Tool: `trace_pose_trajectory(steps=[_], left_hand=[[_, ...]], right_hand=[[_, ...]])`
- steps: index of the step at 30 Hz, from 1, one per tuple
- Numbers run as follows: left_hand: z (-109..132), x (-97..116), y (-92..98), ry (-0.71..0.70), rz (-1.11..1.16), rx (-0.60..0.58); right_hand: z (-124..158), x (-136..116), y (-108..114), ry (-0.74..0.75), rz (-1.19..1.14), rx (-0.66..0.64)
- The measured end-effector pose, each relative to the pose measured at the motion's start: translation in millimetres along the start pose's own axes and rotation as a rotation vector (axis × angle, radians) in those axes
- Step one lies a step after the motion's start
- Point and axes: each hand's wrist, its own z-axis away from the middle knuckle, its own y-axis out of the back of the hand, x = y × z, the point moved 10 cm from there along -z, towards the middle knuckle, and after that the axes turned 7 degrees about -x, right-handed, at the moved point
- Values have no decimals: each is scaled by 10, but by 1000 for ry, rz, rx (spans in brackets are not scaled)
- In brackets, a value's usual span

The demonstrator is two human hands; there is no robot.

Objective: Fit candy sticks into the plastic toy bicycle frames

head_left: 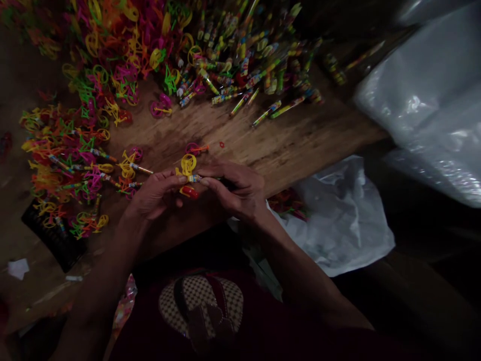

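My left hand (pixel 156 193) and my right hand (pixel 235 190) meet over the near edge of a wooden board (pixel 270 145). Between their pinched fingertips sits a small yellow plastic toy bicycle (pixel 188 164) on a thin colourful printed tube (pixel 195 178). A red plastic piece (pixel 189 191) shows just below the left thumb. The right hand's fingers curl round the tube's dark far end.
Heaps of bright plastic bicycle toys (pixel 112 55) fill the board's left and far side. A pile of colourful printed tubes (pixel 244 55) lies at the far middle. White plastic bags (pixel 338 215) sit at right, a larger clear one (pixel 432 100) beyond. A dark tray (pixel 52 235) lies at left.
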Motion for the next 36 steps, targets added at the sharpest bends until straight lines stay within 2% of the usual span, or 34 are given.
trace_pose_trajectory(steps=[12,16,20,23,25,27,29,31,33,36], left_hand=[[-6,-122,138,-32,-147,130],[164,-71,305,-78,-232,273],[336,-27,447,-76,-181,307],[498,66,664,-56,-313,393],[650,222,839,-91,-470,507],[838,488,961,-172,-712,669],[1008,819,957,-272,-1014,844],[1071,1132,856,-378,-1264,966],[981,1381,783,-445,-1408,1009],[625,1630,831,-397,-1541,1007]], right_hand=[[39,-54,-73,-16,143,-118],[-20,-74,-219,20,106,-200],[-94,-47,-430,13,-72,-254],[-135,-106,-535,63,25,-330],[-234,-112,-461,93,185,-319],[-437,-29,-313,60,334,-271],[-710,94,-219,2,469,-251],[-991,194,-254,-37,614,-273],[-1220,292,-369,-98,753,-304],[-1409,407,-546,-198,903,-331]])
